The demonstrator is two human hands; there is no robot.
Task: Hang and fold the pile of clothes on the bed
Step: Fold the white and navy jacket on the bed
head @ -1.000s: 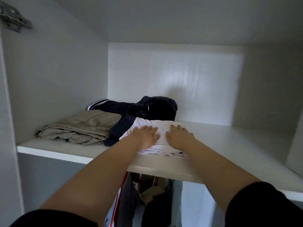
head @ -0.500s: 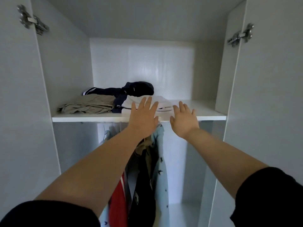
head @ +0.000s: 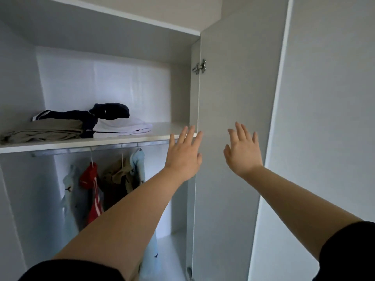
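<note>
Change: both hands are hanging further right than half a second ago and well clear of the folded white garment (head: 123, 127), which is lying where it was.
Left hand (head: 183, 157): is reaching up with fingers straight and spread, holding nothing, in front of the right end of the shelf (head: 81, 141).
Right hand (head: 242, 153): is stretching flat and spread, gripping nothing, before the inner face of the open wardrobe door (head: 233, 88); whether it is touching the door cannot be told.
Shelf pile: the white garment is sitting between a khaki garment (head: 46, 130) on its left and bare shelf on its right, with a navy garment (head: 110, 111) lying partly on top of it.
Rail (head: 101, 148): is carrying a red garment (head: 91, 179), an olive garment (head: 117, 175) and a light blue garment (head: 138, 163) on hangers under the shelf.
Hinge (head: 199, 66): is showing at the door's top edge.
</note>
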